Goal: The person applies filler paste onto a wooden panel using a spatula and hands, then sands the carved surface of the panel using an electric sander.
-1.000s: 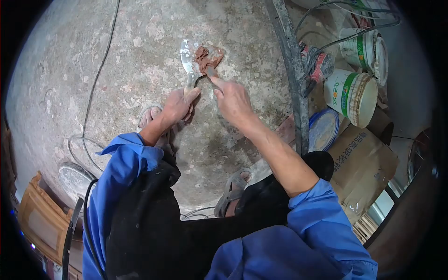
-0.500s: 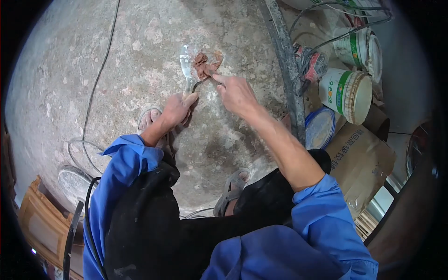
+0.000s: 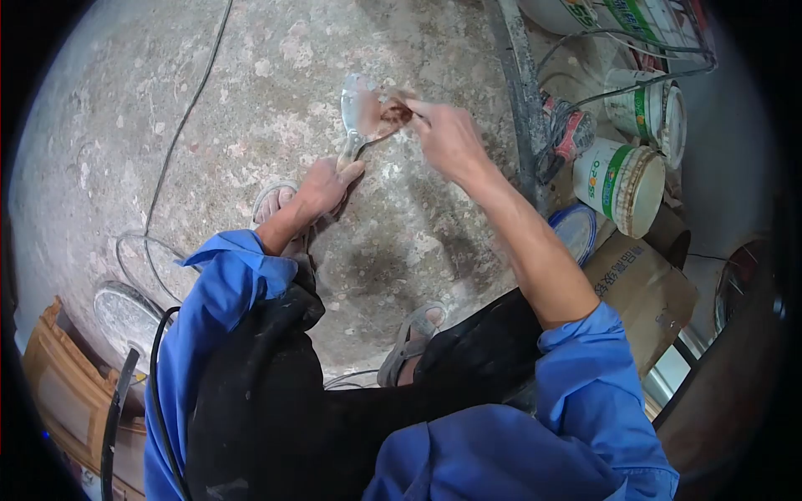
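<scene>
My left hand point(image 3: 328, 185) is closed around the handle of a wide putty knife point(image 3: 352, 100), its blade pointing away from me above the floor. My right hand point(image 3: 451, 144) grips a second putty knife, mostly hidden by the fingers and smeared by motion. Reddish-brown putty point(image 3: 396, 114) sits at the tip of the right-hand tool, beside the right edge of the left blade. A thin reddish smear covers part of the left blade.
White buckets with green bands point(image 3: 616, 185) stand at the right, near a blue-rimmed lid point(image 3: 575, 232) and a cardboard box point(image 3: 647, 292). A long grey bar point(image 3: 525, 100) borders them. A cable point(image 3: 180, 125) crosses the stained floor at left. A wooden frame point(image 3: 67, 376) lies lower left.
My right hand has moved up and to the right, carrying the putty off the middle of the left blade, where a smear now shows. The view has shifted slightly.
</scene>
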The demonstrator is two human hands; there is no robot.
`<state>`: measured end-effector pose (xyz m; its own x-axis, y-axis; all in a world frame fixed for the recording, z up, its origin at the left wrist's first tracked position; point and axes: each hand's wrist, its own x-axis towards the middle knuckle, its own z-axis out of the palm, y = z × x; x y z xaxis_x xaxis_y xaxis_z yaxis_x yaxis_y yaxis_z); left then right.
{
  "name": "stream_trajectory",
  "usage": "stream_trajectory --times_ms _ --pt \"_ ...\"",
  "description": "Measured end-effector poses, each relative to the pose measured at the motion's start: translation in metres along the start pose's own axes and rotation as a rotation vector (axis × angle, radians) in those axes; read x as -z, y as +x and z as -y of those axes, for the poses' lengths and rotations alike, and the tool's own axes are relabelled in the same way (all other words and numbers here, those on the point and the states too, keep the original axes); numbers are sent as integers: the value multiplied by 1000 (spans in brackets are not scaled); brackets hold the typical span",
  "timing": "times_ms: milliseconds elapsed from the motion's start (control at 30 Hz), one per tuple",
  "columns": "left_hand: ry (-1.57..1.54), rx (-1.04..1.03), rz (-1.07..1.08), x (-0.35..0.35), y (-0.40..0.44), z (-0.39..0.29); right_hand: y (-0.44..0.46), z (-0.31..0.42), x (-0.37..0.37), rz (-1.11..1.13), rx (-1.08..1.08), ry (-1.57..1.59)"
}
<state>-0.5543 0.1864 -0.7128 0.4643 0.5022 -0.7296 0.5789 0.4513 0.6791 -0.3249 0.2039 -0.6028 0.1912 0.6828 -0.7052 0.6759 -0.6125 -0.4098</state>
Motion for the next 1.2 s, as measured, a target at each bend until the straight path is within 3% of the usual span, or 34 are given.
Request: stream_trajectory --times_ms 33,167,400,500,667,833,1033,1200 --pt "-4 8 0 -2 -1 2 0 -2 -7 9 -1 -1" --pt "10 -2 -32 -2 1 3 4 -7 -46 -168 371 -314" --pt "45 -13 -36 6 1 -8 3 -14 -23 -48 401 -259" --pt "79 7 -1 3 -1 -5 10 -11 -32 -64 336 -58" --pt "-56 22 -5 2 -4 -6 -18 -15 -43 35 237 -101" --pt "22 69 -10 4 -8 -17 0 2 -3 -33 67 134" --pt "39 93 9 8 -4 -22 -2 -27 -25 -46 270 -250" --pt "-22 90 20 5 -12 -16 3 -15 -11 -177 332 213"
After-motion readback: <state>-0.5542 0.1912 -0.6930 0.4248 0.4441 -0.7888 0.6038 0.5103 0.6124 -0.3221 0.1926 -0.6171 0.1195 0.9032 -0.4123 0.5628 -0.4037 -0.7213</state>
